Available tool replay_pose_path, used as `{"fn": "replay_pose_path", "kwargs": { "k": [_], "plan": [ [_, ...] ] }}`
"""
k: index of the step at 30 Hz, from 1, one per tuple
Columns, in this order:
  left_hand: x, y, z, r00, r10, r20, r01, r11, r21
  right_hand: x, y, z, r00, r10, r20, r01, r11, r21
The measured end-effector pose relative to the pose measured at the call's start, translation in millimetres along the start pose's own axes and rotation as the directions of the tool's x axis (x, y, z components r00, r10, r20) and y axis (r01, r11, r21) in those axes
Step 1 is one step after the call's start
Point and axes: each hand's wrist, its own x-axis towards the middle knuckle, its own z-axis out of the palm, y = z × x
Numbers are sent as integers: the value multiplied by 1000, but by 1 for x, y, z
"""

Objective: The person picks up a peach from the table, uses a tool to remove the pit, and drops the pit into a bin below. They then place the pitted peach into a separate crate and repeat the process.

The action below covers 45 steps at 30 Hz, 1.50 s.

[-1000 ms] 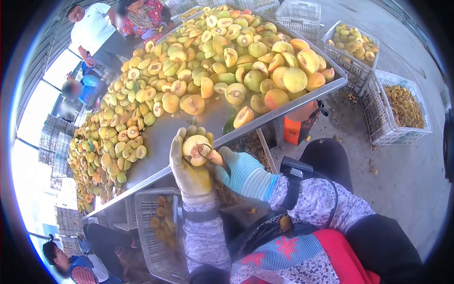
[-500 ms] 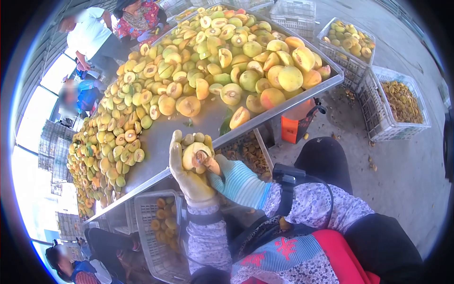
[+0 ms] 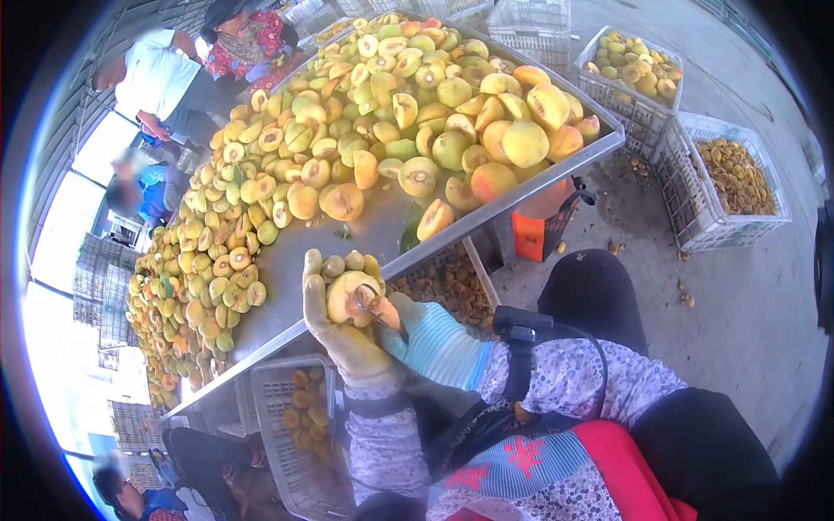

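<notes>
Just beyond the left hand (image 3: 346, 334), a metal table (image 3: 276, 271) is largely covered by a heap of fruit (image 3: 334, 139) (mostly halved). Below and left of that hand, a plastic crate (image 3: 268, 425) is partly filled. The right hand (image 3: 434, 334) is curled close beside the left — whether anything is gripped cannot be told. In the left hand's cupped fingers, a fruit half (image 3: 341, 301) is held, cut face showing.

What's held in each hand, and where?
Left hand cups a fruit around its outer side; what the right hand grips is unclear.
</notes>
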Motion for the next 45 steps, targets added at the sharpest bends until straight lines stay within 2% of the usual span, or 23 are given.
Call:
{"fn": "replay_pose_path", "kwargs": {
  "k": [4,6,9,15,18,21,22,23,25,26,27,29,30,31,32,34,36,38,40,41,42,44,45],
  "plan": [
    [-1,1,-5,998,43,50,-47,996,73,-2,-3,0,1000,8,-10,-8,1000,-4],
    [-3,0,-9,994,55,91,-64,992,108,-4,-12,-5,996,84,9,-84,995,48],
    [-4,-2,-8,986,73,152,-80,996,45,-9,-14,-4,996,90,4,-89,986,140],
    [-4,4,-9,970,92,224,-133,976,173,-8,-15,-5,998,47,50,-54,986,156],
    [4,6,-20,967,41,252,-76,989,128,-4,-11,-3,995,30,99,-47,983,179],
    [5,8,-14,967,12,254,-68,975,211,-1,-8,-10,993,41,108,-54,992,115],
    [2,13,-7,975,-55,214,-7,960,279,2,-6,-10,993,41,108,-53,992,114],
    [1,16,0,978,-119,170,55,938,341,4,-4,-11,995,34,90,-36,999,26],
    [1,17,-1,978,-142,153,88,944,318,5,-5,-13,999,7,53,-3,996,-88],
    [1,18,-2,977,-166,136,120,948,296,3,-3,-11,998,8,55,-3,996,-87],
    [-1,12,1,989,-113,93,67,915,397,3,-1,-8,999,-3,48,5,999,-48],
    [3,11,-6,989,-118,92,64,888,455,-1,0,-5,999,-10,50,11,1000,-11],
    [4,11,-7,987,-128,98,59,856,514,-2,-2,-6,994,44,100,-50,997,57],
    [4,13,-6,984,-162,72,105,862,495,-2,-3,-7,984,95,152,-114,986,123],
    [5,14,-7,984,-163,69,108,863,494,-2,0,-6,983,98,154,-117,986,122],
    [7,19,-13,960,-259,108,135,764,631,-3,8,-1,967,104,231,-117,992,47],
    [5,15,-10,976,-208,58,130,780,612,-4,7,-1,959,97,265,-117,991,61],
    [7,12,-16,967,-231,108,181,920,346,-4,3,-5,949,83,304,-111,991,75],
    [8,15,-22,953,-264,151,209,929,307,-4,-4,-15,877,114,466,-242,945,223],
    [8,15,-24,935,-297,193,241,934,265,-4,-14,-25,822,144,551,-314,922,227],
    [9,15,-25,936,-296,191,241,934,266,-2,-23,-33,820,144,553,-315,921,228],
    [8,14,-26,918,-291,270,260,955,144,0,-33,-43,651,316,690,-538,833,126],
    [8,13,-26,911,-307,275,288,951,110,-3,-29,-41,746,232,624,-406,901,151]
  ]
}}
